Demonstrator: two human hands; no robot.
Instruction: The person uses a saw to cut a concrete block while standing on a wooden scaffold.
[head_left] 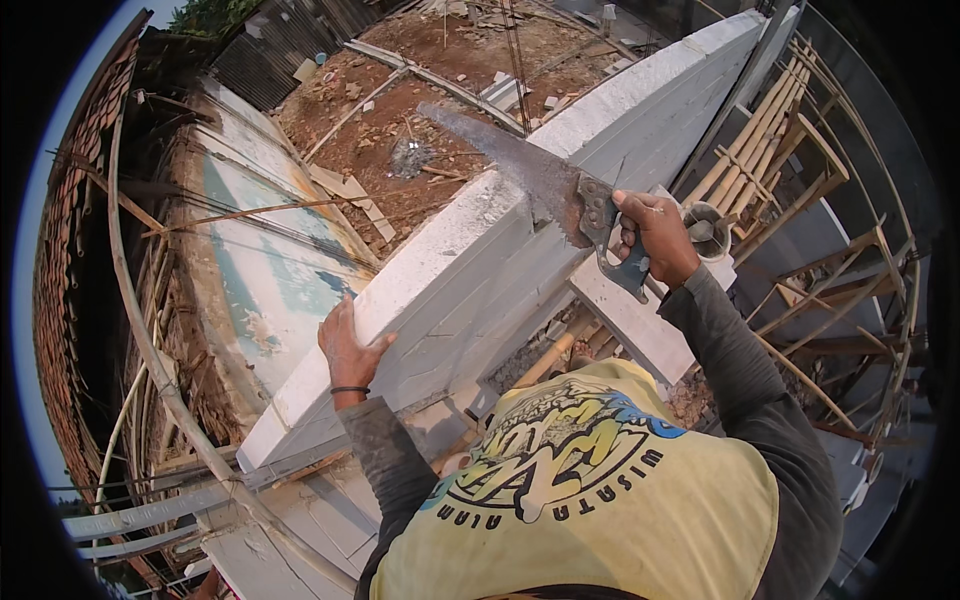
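My right hand (655, 236) is wrapped round the grip of a hand saw (535, 175). Its worn, rust-stained blade lies across the top of a white block wall (440, 243) and reaches past the far side. Whether the teeth sit in a cut or only rest on the block cannot be made out. My left hand (351, 347) lies over the wall's top edge farther left, thumb apart from the fingers, pressing on the block with nothing in its grasp.
Beside my right forearm, a pale block (640, 315) and a round container (706, 230) sit on a support. Bamboo scaffolding (770, 130) rises at the right. A bent bamboo pole (150, 350) crosses the left. Rubble-strewn soil (370, 130) lies beyond the wall.
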